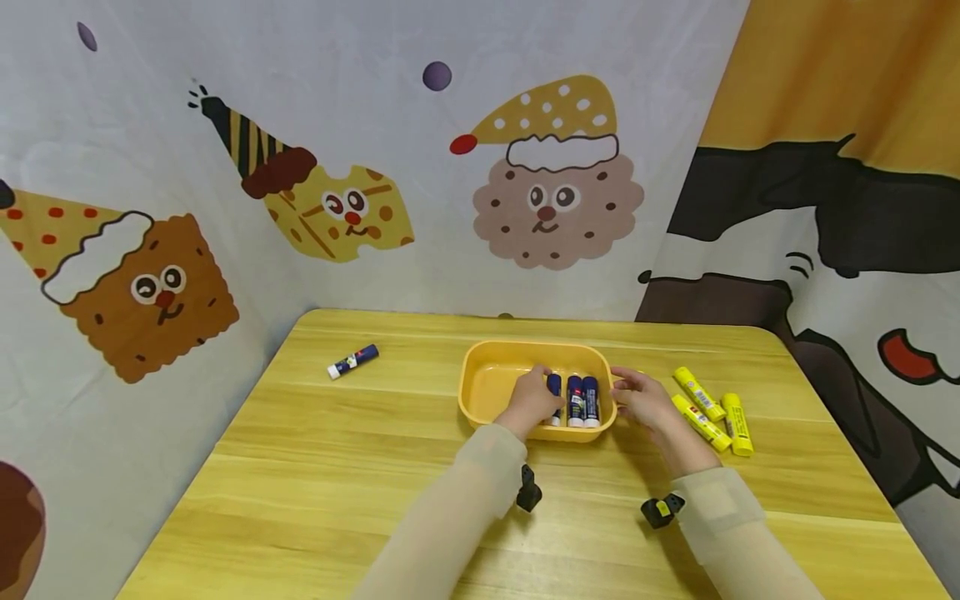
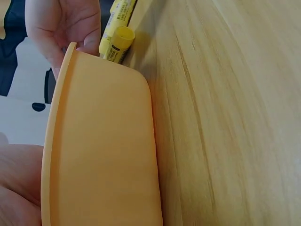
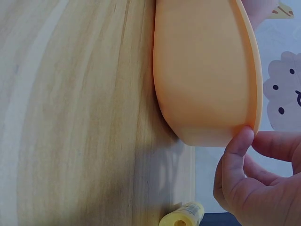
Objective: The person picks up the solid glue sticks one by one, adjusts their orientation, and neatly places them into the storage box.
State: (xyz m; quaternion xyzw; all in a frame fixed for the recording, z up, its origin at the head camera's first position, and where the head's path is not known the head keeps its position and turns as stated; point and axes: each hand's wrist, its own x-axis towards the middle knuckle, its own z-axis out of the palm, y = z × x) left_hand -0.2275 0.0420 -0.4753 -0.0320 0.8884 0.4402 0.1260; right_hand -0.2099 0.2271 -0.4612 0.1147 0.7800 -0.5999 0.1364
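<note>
A yellow-orange plastic bin (image 1: pixel 491 383) sits on the table, its rim level. Inside it on the right, two dark blue glue sticks (image 1: pixel 575 402) with white ends lie side by side. My left hand (image 1: pixel 529 402) reaches into the bin and grips another blue glue stick (image 1: pixel 555 385) just left of that pair, covering part of it. At the bin's right end my right hand (image 1: pixel 647 402) pinches the rim, thumb and fingers on either side of it, as the right wrist view shows at the rim's corner (image 3: pixel 256 123).
Several yellow glue sticks (image 1: pixel 738 423) lie in a loose group right of the right hand. One more blue glue stick (image 1: pixel 353 362) lies alone at the table's back left. Behind the wooden table (image 1: pixel 337 492) hangs a printed cartoon cloth (image 1: pixel 360 283).
</note>
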